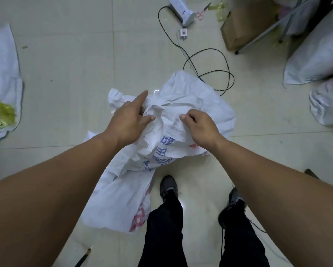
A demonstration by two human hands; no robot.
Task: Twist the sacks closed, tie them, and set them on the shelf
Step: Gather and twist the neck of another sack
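White sack [190,97] is lying crumpled mid-floor [65,74], just ahead of the person's shoes [168,186]; left hand [131,116] is gripping its bunched neck, index finger sticking out, while right hand [198,122] is pinching a fold alongside.

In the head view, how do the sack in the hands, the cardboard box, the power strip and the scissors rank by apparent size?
1. sack
2. cardboard box
3. power strip
4. scissors
The sack lies nearest the camera, which enlarges it; the box is partly hidden.
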